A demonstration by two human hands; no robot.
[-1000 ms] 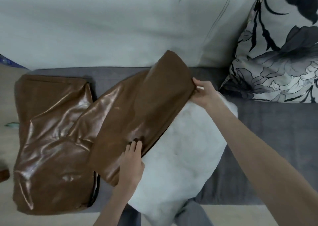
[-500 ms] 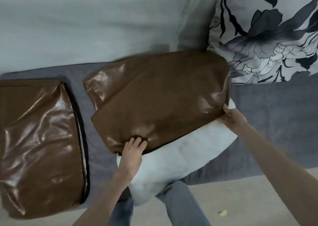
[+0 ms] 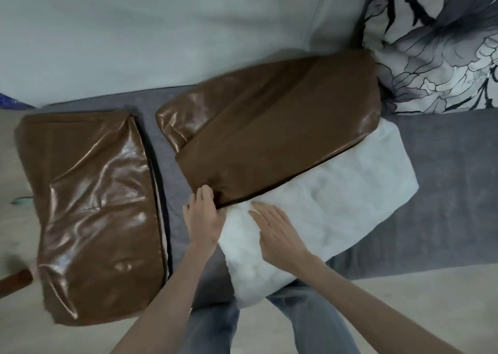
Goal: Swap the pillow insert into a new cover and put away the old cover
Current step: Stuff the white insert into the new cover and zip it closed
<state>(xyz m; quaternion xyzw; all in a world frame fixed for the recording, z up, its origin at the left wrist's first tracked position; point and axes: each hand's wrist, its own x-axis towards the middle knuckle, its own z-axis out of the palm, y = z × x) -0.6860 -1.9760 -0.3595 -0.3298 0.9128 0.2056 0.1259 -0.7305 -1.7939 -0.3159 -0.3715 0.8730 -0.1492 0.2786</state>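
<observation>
A white pillow insert point(image 3: 336, 200) lies on the grey sofa seat, its far half inside a brown shiny cover point(image 3: 275, 135). My left hand point(image 3: 204, 219) pinches the near left corner of that cover's opening. Flat on the bare insert just right of it rests my right hand point(image 3: 277, 229), fingers straight. A second brown cover point(image 3: 94, 213) lies flat and empty at the left end of the seat.
A floral black-and-white cushion point(image 3: 436, 44) leans at the back right, touching the cover. The pale sofa back point(image 3: 161, 30) runs behind. The grey seat point(image 3: 444, 178) shows on the right. My knees in jeans point(image 3: 210, 332) are below, on a beige floor.
My right hand left the cover's right edge and came down onto the bare insert near my left hand. The left hand keeps its hold on the cover's near corner.
</observation>
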